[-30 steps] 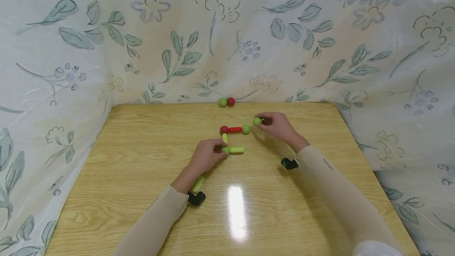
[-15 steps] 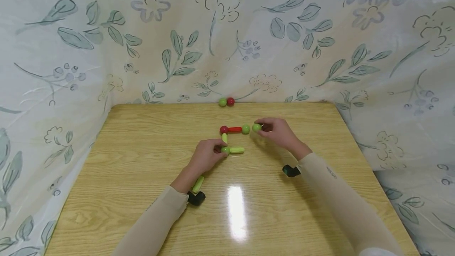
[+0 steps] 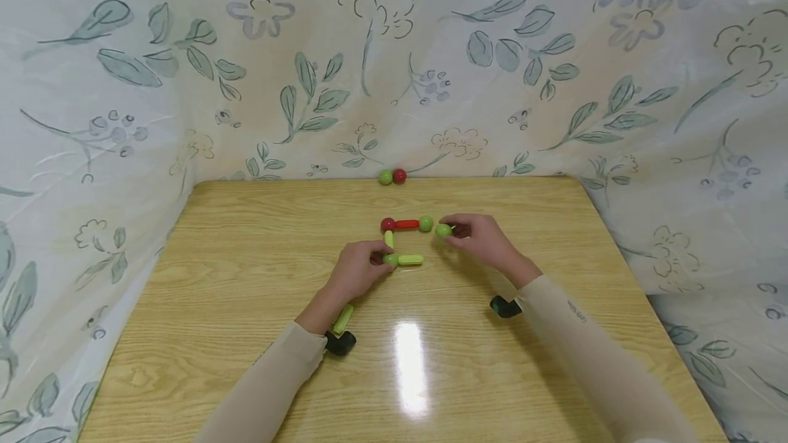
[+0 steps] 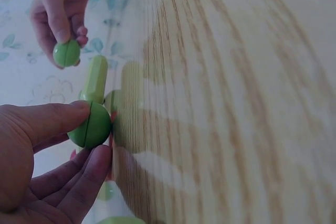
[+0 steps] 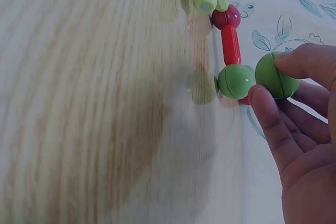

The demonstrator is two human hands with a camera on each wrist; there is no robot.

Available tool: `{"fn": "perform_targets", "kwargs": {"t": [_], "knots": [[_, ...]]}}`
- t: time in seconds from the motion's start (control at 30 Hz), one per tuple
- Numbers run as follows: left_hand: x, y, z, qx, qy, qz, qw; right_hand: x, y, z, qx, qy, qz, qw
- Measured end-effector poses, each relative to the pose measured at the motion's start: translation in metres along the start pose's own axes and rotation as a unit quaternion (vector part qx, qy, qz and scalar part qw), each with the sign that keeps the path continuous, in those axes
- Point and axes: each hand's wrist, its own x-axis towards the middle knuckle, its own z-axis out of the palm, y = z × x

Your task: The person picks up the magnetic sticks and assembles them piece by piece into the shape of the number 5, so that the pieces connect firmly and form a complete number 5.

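Observation:
My left hand [image 3: 358, 269] pinches a green ball [image 4: 93, 125] at a corner of a figure of balls and sticks on the table. From that ball a light-green stick [image 3: 410, 260] points right, and another light-green stick [image 3: 389, 239] runs back to a red ball [image 3: 387, 224]. A red stick [image 3: 407, 224] links the red ball to a second green ball [image 3: 426, 223]. My right hand [image 3: 483, 238] holds a loose green ball [image 3: 443, 230] between thumb and fingers, just right of the figure. In the right wrist view this held ball [image 5: 275, 76] overlaps the figure's end ball.
At the table's [image 3: 246, 224] back edge sit another green ball [image 3: 385, 177] and a red ball [image 3: 399, 176], side by side. One more light-green stick [image 3: 343, 318] lies partly behind my left wrist. Flowered cloth [image 3: 394, 74] hangs behind the table.
My right hand has come nearer to me with its green ball, from behind the figure's end ball to slightly in front of it. The left hand has stayed in place.

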Motion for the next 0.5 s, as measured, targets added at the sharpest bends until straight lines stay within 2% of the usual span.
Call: {"fn": "perform_targets", "kwargs": {"t": [0.5], "knots": [[0.001,-0.001,-0.001,0.003,0.002,0.011,0.9999,-0.009,0.002,0.013,-0.005,-0.017,-0.014,0.9997]]}}
